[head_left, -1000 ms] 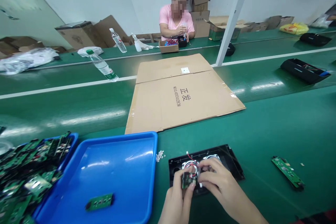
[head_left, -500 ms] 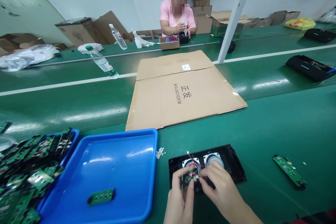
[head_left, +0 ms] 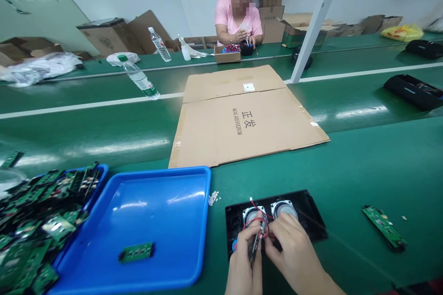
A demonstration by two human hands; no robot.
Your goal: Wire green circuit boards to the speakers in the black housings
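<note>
My left hand pinches a small circuit board, now turned edge-on, above a black speaker housing. My right hand is closed beside it, thumb and fingers at the red wires by the board's far end. Its fingertips are partly hidden. Two round speakers sit in the housing, and a loose white plug on a red wire sticks up at its far edge. Something blue shows beside my left fingers.
A blue tray holds one green board. Left of it lie heaped circuit boards. Small white bits lie near the tray, and another board at right. Flattened cardboard lies ahead. A co-worker sits opposite.
My left hand has turned the circuit board from showing its face to edge-on. My right fingers have stayed close to the board's wires. The view has shifted slightly.
</note>
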